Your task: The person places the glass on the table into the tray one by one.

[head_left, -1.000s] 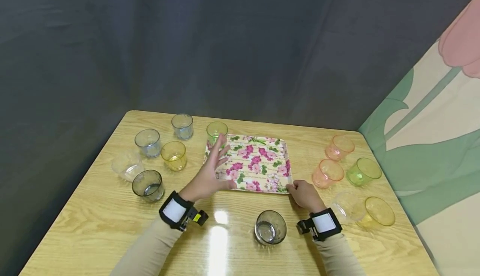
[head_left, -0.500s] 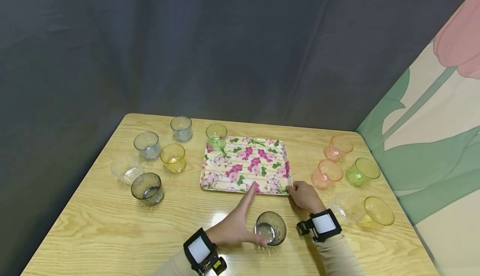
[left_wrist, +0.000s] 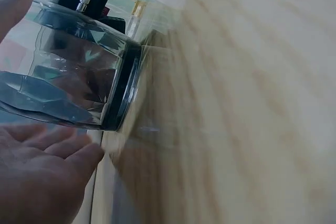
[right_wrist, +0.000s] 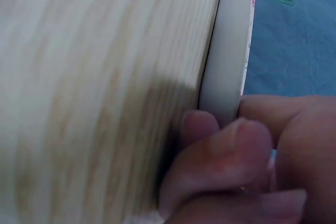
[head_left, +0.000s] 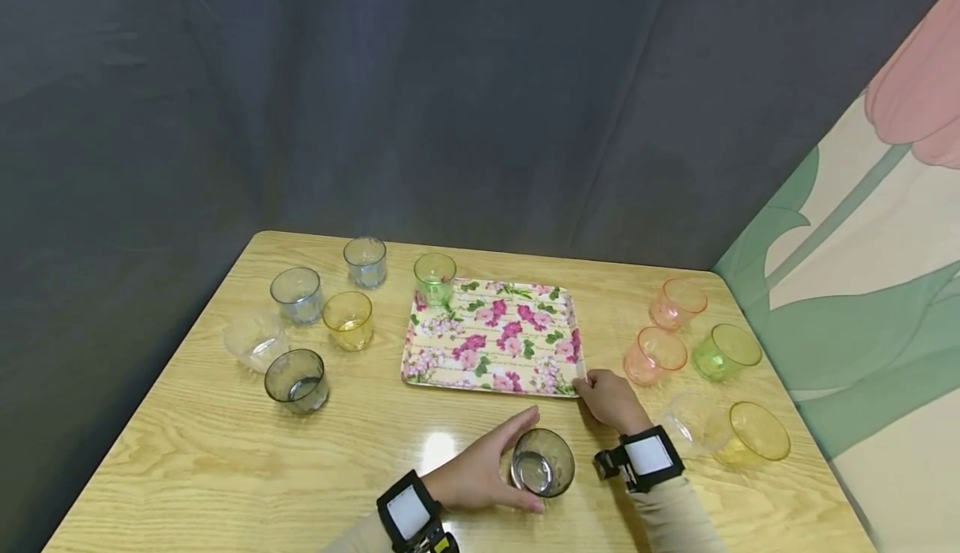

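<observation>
A smoky grey cup [head_left: 543, 463] stands upright on the table in front of a floral tray [head_left: 498, 349]. My left hand [head_left: 476, 474] is spread beside it, thumb on the near side and fingers on the far side. In the left wrist view, the cup [left_wrist: 79, 72] lies between thumb and fingers [left_wrist: 58, 153]; contact cannot be told. My right hand [head_left: 611, 399] pinches the tray's near right corner. In the right wrist view its fingers [right_wrist: 220, 156] curl at the pale tray edge [right_wrist: 226, 51]. A green cup [head_left: 435, 282] sits on the tray's far left corner.
Left of the tray stand two bluish cups [head_left: 365, 263] [head_left: 297, 296], a yellow cup [head_left: 348, 321], a clear cup [head_left: 255, 340] and a grey cup [head_left: 297, 380]. On the right are pink cups [head_left: 656, 356], a green cup [head_left: 726, 353], a clear cup [head_left: 693, 424] and a yellow cup [head_left: 752, 434].
My left hand has come away from the tray's left side, moving right and nearer, and is now around the grey cup. My right hand stays at the tray corner.
</observation>
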